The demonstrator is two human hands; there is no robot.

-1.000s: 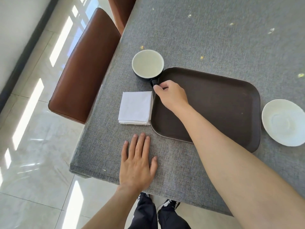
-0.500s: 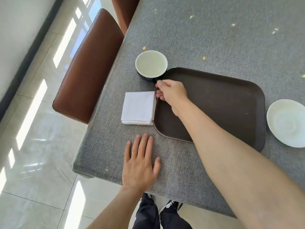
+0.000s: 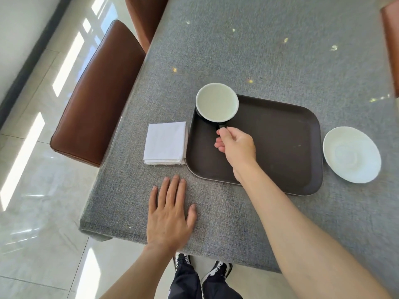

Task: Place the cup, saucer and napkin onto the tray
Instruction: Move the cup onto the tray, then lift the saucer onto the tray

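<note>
Right grip (image 3: 234,145) pinched the handle of the cup (image 3: 217,102) over the tray's (image 3: 280,147) far-left corner; left grip (image 3: 170,212) lay flat, fingers spread, on the surface (image 3: 259,50).

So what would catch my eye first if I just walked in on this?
Probably the right hand pinching the handle of the black cup over the far left corner of the dark tray. Next, the white napkin left of the tray and the white saucer to its right.
</note>
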